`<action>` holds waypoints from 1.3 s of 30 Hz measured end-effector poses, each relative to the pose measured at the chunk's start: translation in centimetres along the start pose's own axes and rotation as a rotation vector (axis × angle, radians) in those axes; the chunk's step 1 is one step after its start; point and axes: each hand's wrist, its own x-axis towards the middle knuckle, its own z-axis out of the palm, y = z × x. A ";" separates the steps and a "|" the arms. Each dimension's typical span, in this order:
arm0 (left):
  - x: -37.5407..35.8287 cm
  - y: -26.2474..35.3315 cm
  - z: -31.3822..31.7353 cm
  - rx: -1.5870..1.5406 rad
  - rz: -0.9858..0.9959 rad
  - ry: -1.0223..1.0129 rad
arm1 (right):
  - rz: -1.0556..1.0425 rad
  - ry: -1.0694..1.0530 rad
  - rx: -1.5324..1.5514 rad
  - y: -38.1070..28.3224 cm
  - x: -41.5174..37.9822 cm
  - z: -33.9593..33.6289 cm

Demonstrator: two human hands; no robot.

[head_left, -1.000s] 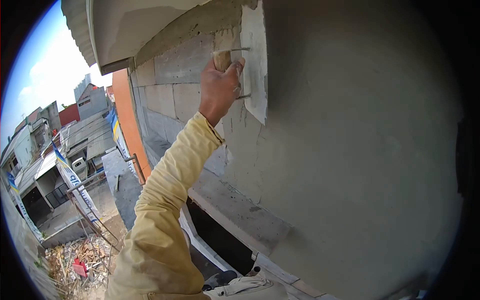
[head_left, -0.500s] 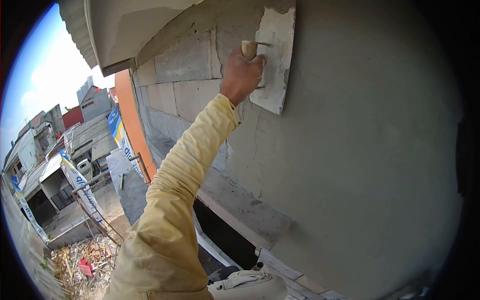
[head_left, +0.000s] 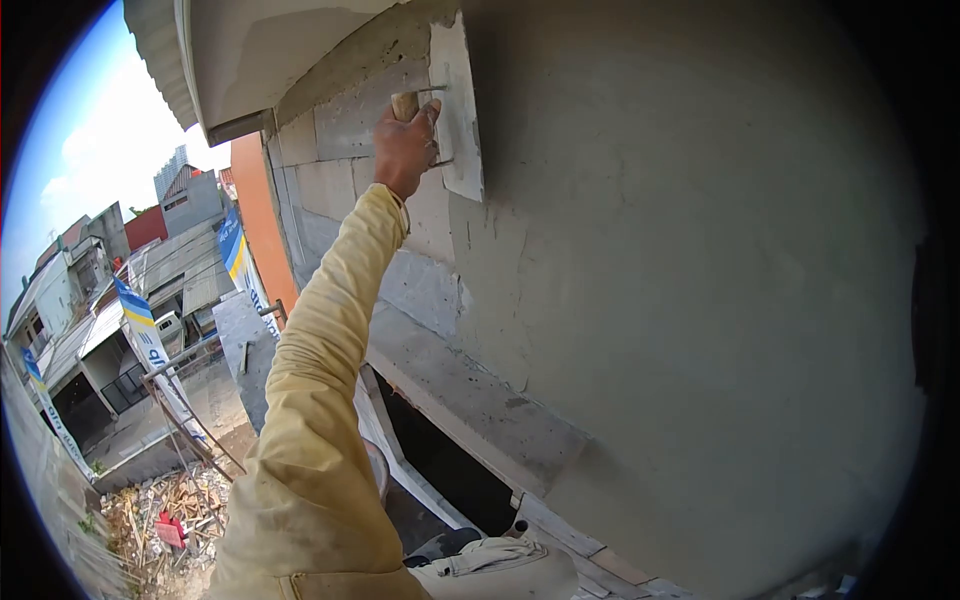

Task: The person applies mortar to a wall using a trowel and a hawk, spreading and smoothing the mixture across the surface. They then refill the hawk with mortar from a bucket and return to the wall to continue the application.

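My left hand (head_left: pixel 403 152), in a long yellow sleeve, is closed around the wooden handle of a plastering trowel (head_left: pixel 461 125). The trowel's flat, pale plate is upright against the upper wall, its face turned away from me. It sits where smooth grey plaster (head_left: pixel 700 280) meets bare light blocks (head_left: pixel 340 185). A rough plaster edge with cracks runs below the trowel. My right hand is not in view.
A concrete ledge (head_left: pixel 470 390) juts out below the wall, beside a dark opening (head_left: pixel 440 460). An overhanging roof slab (head_left: pixel 270 60) is at upper left. Metal scaffold pipes (head_left: pixel 185 420), banners (head_left: pixel 150 345) and rubble with scrap wood (head_left: pixel 170 510) lie below to the left.
My left hand has moved left along the wall with the trowel, from the plastered area to the edge by the bare blocks. The plate now looks narrower, turned more edge-on.
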 end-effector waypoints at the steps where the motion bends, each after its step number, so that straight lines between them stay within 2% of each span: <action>1: 1.9 -0.4 -0.4 -0.031 -0.028 0.007 | -0.001 0.000 0.006 -0.1 -0.1 0.3; 4: 3.4 -0.2 0.6 0.026 -0.131 -0.074 | -0.001 0.000 0.023 0.3 -0.2 1.3; 8: 0.3 0.7 2.5 -0.084 -0.206 -0.168 | 0.012 -0.006 0.042 1.2 -1.1 2.7; 10: -3.8 1.6 5.8 0.019 -0.118 -0.217 | 0.013 -0.012 0.042 1.4 -1.6 2.9; 12: -7.0 2.9 8.6 -0.019 -0.113 -0.263 | 0.022 -0.012 0.032 1.9 -2.6 2.3; 14: -9.5 3.7 11.7 0.068 0.015 -0.310 | 0.033 0.003 0.030 2.2 -3.4 1.8; 21: -18.6 8.6 22.0 -0.021 0.132 -0.586 | 0.088 0.032 -0.009 3.1 -8.3 -0.5; 25: -21.6 8.9 21.5 -0.049 0.071 -0.728 | 0.081 0.033 -0.048 3.3 -8.9 -2.5; 27: -22.5 7.9 18.1 0.036 0.099 -0.592 | 0.084 0.035 -0.051 3.5 -9.1 -2.6; 29: -21.9 5.6 14.2 -0.007 0.030 -0.406 | 0.069 0.034 -0.040 3.2 -8.1 -1.8; 31: -19.7 2.5 10.0 0.105 0.073 -0.161 | 0.058 0.024 -0.040 3.3 -7.6 -1.4; 34: -14.7 -3.1 4.0 0.154 0.134 0.052 | 0.052 0.006 -0.043 3.4 -7.7 -1.2; 35: -13.5 -5.4 2.9 0.157 0.131 0.049 | 0.054 0.002 -0.043 3.5 -7.9 -1.1; 37: -12.7 -8.1 2.0 0.037 -0.107 0.107 | 0.069 -0.005 -0.046 4.0 -8.9 -1.0; 39: -15.2 -9.4 3.7 0.002 -0.130 0.065 | 0.085 -0.001 -0.047 4.3 -9.6 -0.9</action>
